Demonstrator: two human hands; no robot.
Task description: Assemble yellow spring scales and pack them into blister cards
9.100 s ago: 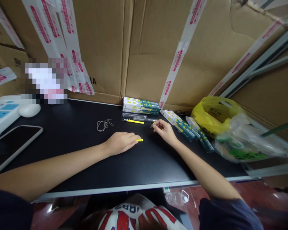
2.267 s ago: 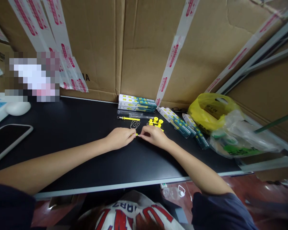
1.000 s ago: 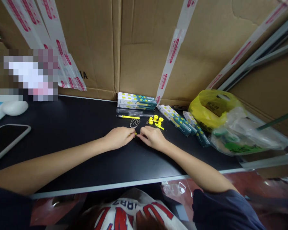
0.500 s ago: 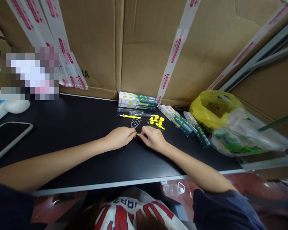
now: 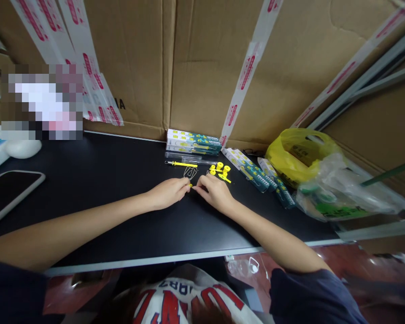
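My left hand (image 5: 170, 192) is closed in a pinch on a small yellow plastic piece (image 5: 190, 185), whose end shows at the fingertips. Just to the right, my right hand (image 5: 214, 191) has thumb and forefinger pressed together beside that piece. Whatever is between those right fingers is too small to make out. Behind the hands lie bent metal wire hooks (image 5: 190, 173) and a yellow rod (image 5: 182, 164) with a dark end. Several yellow plastic parts (image 5: 226, 170), some spool-shaped, lie beyond my right hand. Clear tubes (image 5: 197, 159) rest behind the rod.
Stacked printed boxes (image 5: 193, 143) stand at the back of the black table (image 5: 121, 234); more boxes (image 5: 251, 173) lie to the right. Beyond them are a yellow plastic bag (image 5: 290, 155) and a clear bag (image 5: 344, 198). A phone (image 5: 11, 193) lies left. Large cardboard (image 5: 202, 81) rises behind.
My fingertips have drawn slightly apart, so more of the yellow piece shows at my left fingertips. The things on the table stay in place.
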